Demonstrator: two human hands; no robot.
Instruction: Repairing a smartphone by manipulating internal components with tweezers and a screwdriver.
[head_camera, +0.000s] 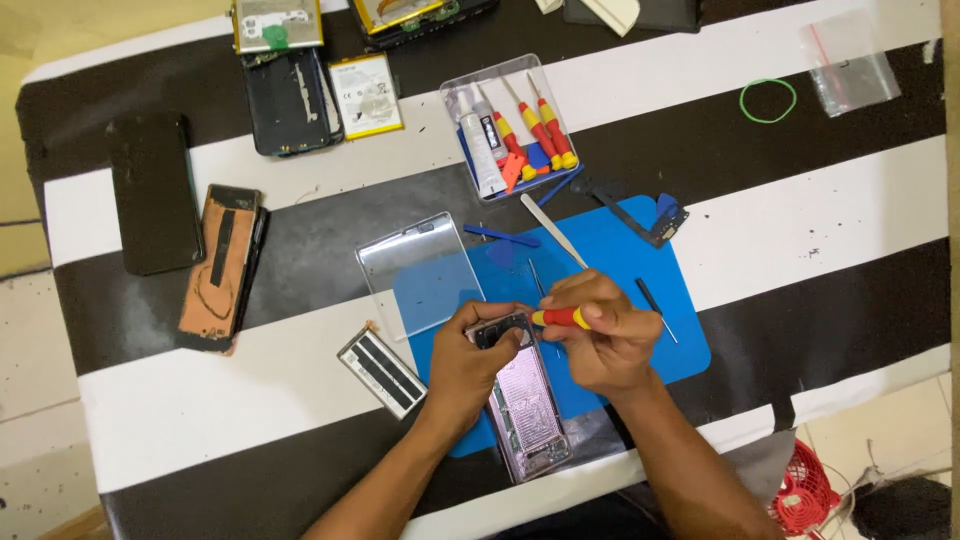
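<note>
Head view: opened phone (527, 405) lies back-side up on the blue work mat (640, 262), lengthwise toward the near edge of the striped tabletop (850, 215), internals exposed and pinkish. The left hand (470, 365) grips the phone's upper left corner, fingers closed on its edge, steadying it against the mat. The right hand (605, 335) is closed around a small screwdriver (560, 318) with a red and yellow handle, held nearly level, its tip pointing left at the phone's upper end beside the left fingers. Both hands meet over that upper end; the lower part of the phone extends free between the forearms. A clear plastic panel (420, 270) lies just beyond the left hand, partly on the mat. Metal tweezers (552, 230) rest on the mat beyond the right hand. A clear tray (510, 125) with more screwdrivers and a glue tube sits farther back. A narrow dark component (382, 370) lies left of the left wrist.
</note>
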